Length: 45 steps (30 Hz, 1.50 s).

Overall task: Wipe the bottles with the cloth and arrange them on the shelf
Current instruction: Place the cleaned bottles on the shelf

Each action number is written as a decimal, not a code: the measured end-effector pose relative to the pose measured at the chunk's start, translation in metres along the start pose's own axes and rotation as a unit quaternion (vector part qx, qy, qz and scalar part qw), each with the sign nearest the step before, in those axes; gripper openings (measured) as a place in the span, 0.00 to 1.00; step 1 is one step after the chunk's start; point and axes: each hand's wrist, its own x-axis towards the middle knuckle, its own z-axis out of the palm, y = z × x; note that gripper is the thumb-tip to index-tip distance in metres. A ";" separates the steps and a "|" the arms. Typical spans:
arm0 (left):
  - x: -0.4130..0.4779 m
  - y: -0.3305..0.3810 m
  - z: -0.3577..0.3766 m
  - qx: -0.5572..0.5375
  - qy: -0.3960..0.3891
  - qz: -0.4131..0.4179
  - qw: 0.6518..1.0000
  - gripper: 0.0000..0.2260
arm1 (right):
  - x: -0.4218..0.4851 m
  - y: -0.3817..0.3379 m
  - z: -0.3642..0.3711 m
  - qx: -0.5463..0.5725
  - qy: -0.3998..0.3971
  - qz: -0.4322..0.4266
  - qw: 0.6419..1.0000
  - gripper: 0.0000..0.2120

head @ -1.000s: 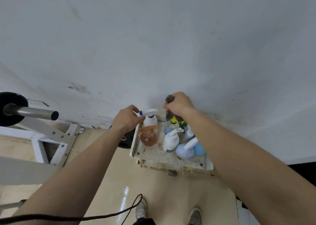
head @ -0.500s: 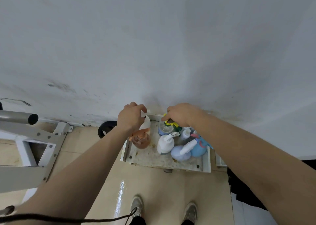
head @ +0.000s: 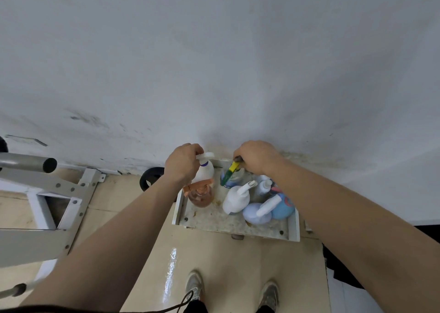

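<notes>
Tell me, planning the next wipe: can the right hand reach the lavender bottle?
Probably yes: the lavender bottle stands at the shelf front, nothing above it, though the right hand is busy at the yellow-trigger bottle.

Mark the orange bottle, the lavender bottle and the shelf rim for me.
orange bottle (head: 201, 198), head view, round body.
lavender bottle (head: 251, 214), head view, body left of its pump.
shelf (head: 294, 227), head view, right rim.

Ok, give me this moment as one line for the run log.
left hand: grips white plastic pump bottle | right hand: grips yellow-green spray head | orange pump bottle: upright on white shelf
</notes>
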 end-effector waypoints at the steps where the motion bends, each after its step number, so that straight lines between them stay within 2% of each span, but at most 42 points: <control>1: 0.000 0.000 0.000 -0.003 0.002 0.001 1.000 0.14 | 0.001 -0.002 0.002 0.000 0.008 0.006 1.000 0.08; 9: 0.000 -0.001 -0.001 -0.009 0.006 0.003 1.000 0.14 | 0.003 -0.013 -0.001 -0.025 0.029 0.042 0.998 0.07; 18: 0.000 -0.002 -0.002 -0.018 0.002 0.009 1.000 0.13 | -0.002 -0.014 0.001 0.004 0.024 0.068 0.997 0.07; 39: 0.004 -0.004 -0.003 -0.021 0.001 0.004 1.000 0.12 | 0.002 -0.014 0.010 -0.002 0.085 0.019 0.996 0.08; 45: 0.004 -0.004 -0.003 -0.023 -0.002 0.001 1.000 0.12 | 0.008 -0.027 0.008 -0.013 0.072 0.019 0.997 0.09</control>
